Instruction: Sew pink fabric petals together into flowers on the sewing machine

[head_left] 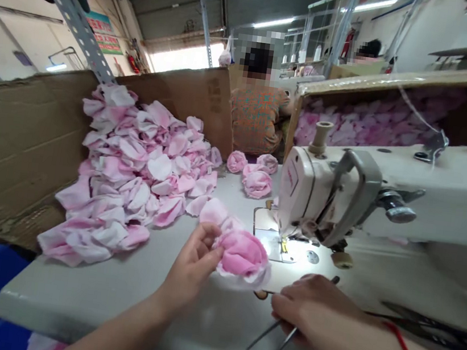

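Observation:
My left hand point(198, 262) pinches the edge of a pink fabric flower point(244, 254) between thumb and fingers. The flower has a deep pink, folded middle and a paler rim, and more pale petals point(213, 212) trail behind it. My right hand point(306, 305) is closed round a pair of metal tweezers point(277, 347), whose two prongs point down toward the table's front edge, spread apart. Just beyond both hands stands a white sewing machine point(309, 190), its needle area lit. The flower is left of its metal plate point(266, 237).
Loose pink and white petals point(143, 169) are heaped at left against a cardboard panel point(13, 146). Several rolled flowers point(258, 184) lie behind the plate. Black scissors point(432, 327) rest at right. A petal-filled box point(365, 123) stands behind the machine. A person point(257, 109) sits beyond.

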A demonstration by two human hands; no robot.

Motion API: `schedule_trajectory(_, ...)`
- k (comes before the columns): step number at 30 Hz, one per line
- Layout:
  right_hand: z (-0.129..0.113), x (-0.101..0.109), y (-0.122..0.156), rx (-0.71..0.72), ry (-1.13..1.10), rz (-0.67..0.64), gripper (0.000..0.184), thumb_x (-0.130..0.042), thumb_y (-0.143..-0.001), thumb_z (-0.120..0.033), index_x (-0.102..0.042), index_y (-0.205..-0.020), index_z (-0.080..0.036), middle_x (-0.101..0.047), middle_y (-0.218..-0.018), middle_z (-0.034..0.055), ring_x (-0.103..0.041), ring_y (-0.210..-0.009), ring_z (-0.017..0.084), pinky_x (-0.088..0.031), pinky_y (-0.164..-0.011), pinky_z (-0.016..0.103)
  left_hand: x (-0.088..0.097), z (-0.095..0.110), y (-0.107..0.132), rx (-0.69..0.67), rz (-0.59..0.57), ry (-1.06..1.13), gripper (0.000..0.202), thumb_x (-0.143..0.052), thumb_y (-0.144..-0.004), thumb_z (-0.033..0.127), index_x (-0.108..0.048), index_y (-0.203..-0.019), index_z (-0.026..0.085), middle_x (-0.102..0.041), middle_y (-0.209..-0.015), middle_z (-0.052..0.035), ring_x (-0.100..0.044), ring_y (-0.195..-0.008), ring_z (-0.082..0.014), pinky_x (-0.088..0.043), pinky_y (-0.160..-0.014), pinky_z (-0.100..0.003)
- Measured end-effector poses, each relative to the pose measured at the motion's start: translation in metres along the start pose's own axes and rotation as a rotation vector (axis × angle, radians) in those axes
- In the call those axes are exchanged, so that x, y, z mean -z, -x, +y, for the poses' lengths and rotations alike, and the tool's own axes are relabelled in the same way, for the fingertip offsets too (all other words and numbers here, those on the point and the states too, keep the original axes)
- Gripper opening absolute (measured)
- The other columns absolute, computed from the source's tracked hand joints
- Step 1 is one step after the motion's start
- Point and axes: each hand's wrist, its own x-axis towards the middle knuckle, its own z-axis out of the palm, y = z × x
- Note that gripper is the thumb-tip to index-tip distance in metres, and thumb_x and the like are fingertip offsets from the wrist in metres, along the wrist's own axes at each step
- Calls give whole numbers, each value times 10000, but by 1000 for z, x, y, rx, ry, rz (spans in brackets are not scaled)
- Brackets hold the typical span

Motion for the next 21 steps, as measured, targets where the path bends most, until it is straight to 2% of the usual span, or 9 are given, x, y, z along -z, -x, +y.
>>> schedule_trajectory(3,-13,-9,-14,19,20,64,58,-470,-722,-160,-504,-718,-207,-588,-646,-26,-503,-524,127,-208,-484,282,4,1,1,20,30,51,262,-497,-753,317,-375,-957,206,-453,-784,12,-478,-629,-87,-407,-556,-201)
schedule_trajectory(5,-9,-14,-19,-29,25,129,93,-423,-793,-201,-499,-739,-206,-580,-640,-26,-500,-536,123,-218,-504,281,6,0,-14,-18,49,14,248,-498,-749,302,-387,-944,196,-459,-785,10,-492,-629,-86,-415,-547,-197)
schedule_trajectory(7,-1,-17,-20,-77,18,161,132,-404,-824,-231,-479,-718,-204,-568,-627,-32,-497,-545,118,-228,-524,273,7,-1,-44,-87,66,-79,216,-481,-756,284,-396,-926,182,-474,-798,-1,-512,-643,-93,-429,-544,-200)
schedule_trajectory(9,7,-19,-17,-112,1,161,148,-416,-826,-239,-459,-688,-203,-559,-618,-39,-493,-550,113,-231,-535,262,6,0,-86,-143,98,-136,192,-447,-773,260,-392,-933,171,-489,-839,-24,-528,-682,-103,-441,-561,-208)
schedule_trajectory(12,14,-20,-13,-140,-17,146,136,-436,-813,-215,-455,-679,-204,-551,-612,-46,-490,-548,112,-232,-537,253,3,7,-147,-230,119,-226,242,-430,-776,188,-381,-1012,165,-469,-1036,-80,-526,-866,-127,-458,-671,-230)
schedule_trajectory(14,16,-20,-11,-139,-22,141,125,-444,-804,-200,-456,-680,-206,-547,-614,-45,-492,-550,116,-233,-534,255,2,13,-167,-284,97,-320,283,-449,-752,135,-406,-1032,158,-455,-1106,-91,-503,-952,-139,-446,-737,-243)
schedule_trajectory(17,16,-22,-11,-122,-38,138,118,-443,-804,-207,-453,-687,-212,-541,-613,-44,-497,-550,126,-239,-526,263,8,19,-154,-342,5,-499,252,-458,-723,86,-505,-961,156,-521,-1023,-62,-517,-918,-139,-436,-752,-254)
schedule_trajectory(19,15,-25,-9,-101,-59,143,113,-433,-811,-212,-455,-700,-219,-540,-618,-45,-503,-555,130,-255,-529,267,23,19,-127,-362,-38,-645,156,-482,-715,102,-575,-827,160,-560,-867,-32,-527,-828,-147,-428,-740,-278)
schedule_trajectory(21,15,-30,-6,-54,-91,151,81,-438,-804,-204,-468,-733,-227,-554,-656,-41,-518,-587,133,-291,-553,267,45,16,-98,-368,-1,-788,106,-499,-720,137,-596,-753,163,-555,-801,-27,-511,-815,-166,-397,-786,-326)
